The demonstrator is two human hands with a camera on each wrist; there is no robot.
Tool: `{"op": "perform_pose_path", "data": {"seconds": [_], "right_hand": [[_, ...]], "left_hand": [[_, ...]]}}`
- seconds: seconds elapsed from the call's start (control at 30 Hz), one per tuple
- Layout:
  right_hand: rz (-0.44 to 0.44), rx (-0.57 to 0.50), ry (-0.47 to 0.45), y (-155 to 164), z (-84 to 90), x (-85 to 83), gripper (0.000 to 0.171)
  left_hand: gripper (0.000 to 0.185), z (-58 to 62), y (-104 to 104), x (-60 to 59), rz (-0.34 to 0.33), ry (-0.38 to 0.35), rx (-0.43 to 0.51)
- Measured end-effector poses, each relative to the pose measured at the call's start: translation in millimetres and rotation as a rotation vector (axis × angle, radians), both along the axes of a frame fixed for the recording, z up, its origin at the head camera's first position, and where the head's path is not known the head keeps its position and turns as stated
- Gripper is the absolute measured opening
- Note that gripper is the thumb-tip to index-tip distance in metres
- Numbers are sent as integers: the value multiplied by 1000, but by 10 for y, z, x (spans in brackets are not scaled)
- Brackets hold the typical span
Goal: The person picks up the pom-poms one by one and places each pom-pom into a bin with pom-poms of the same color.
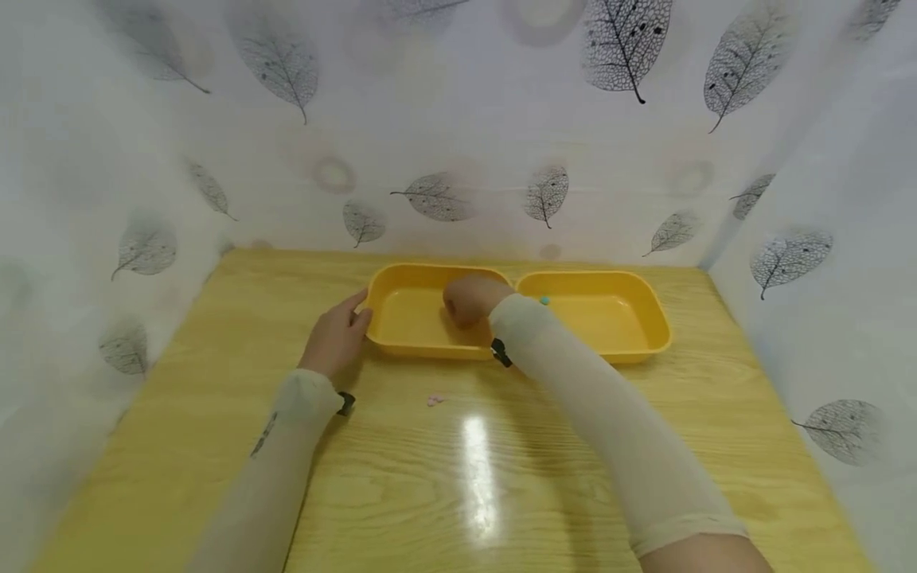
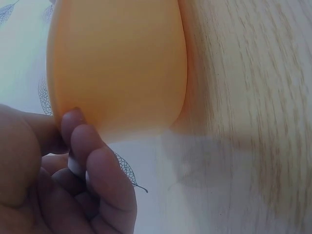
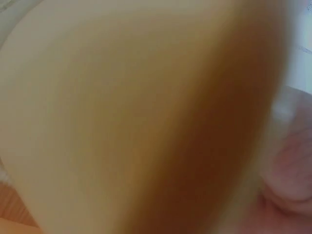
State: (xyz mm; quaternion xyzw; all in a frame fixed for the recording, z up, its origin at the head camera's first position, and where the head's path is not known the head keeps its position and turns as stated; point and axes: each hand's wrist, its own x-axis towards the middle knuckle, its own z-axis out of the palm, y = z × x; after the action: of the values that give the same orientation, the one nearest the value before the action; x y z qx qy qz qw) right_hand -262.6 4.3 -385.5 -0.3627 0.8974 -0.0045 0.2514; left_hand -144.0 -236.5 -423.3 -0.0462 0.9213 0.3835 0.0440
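Observation:
Two yellow plastic trays stand side by side on the table. At its left end, the left tray (image 1: 401,348) is pinched at the rim between the thumb and fingers of my left hand (image 1: 337,338). The left wrist view shows that grip on the tray wall (image 2: 122,63) up close. My right hand (image 1: 469,301) reaches down into the same tray near its right end, looking curled. Its fingertips, and anything they might hold, are hidden. A blurred tray wall (image 3: 122,97) covers most of the right wrist view. One small teal piece (image 1: 544,301) lies in the right tray (image 1: 609,356).
A few small pink pieces (image 1: 435,400) lie on the wooden table (image 1: 401,477) in front of the left tray. White curtains with a leaf print (image 1: 444,119) close off the back and both sides. The right forearm crosses in front of the right tray's near left corner.

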Motion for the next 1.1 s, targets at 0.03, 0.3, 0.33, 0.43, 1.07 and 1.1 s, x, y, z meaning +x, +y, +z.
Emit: {"op": "perform_pose_path", "data": {"seconds": [0.03,0.3,0.33,0.43,1.07,1.1], "right_hand": [[-3,-1,3,12,-12,-7,35],[-22,-18,1,-3,-100,-97,15],[-24,-22,-3,7,-77,-93,11],[-8,-63,-25,64,23,-64,12],[-76,-404,107,790,288,542,16],[-77,-421,113,812,280,573,15]], "left_hand": [[54,2,6,-6,-4,-1,-4],[55,23,-38,21,-1,-1,1],[55,24,-35,17,-2,-1,2],[55,26,-17,3,-6,-4,3],[55,-2,9,-35,-25,10,-7],[55,-2,13,-35,-23,7,-6]]}}
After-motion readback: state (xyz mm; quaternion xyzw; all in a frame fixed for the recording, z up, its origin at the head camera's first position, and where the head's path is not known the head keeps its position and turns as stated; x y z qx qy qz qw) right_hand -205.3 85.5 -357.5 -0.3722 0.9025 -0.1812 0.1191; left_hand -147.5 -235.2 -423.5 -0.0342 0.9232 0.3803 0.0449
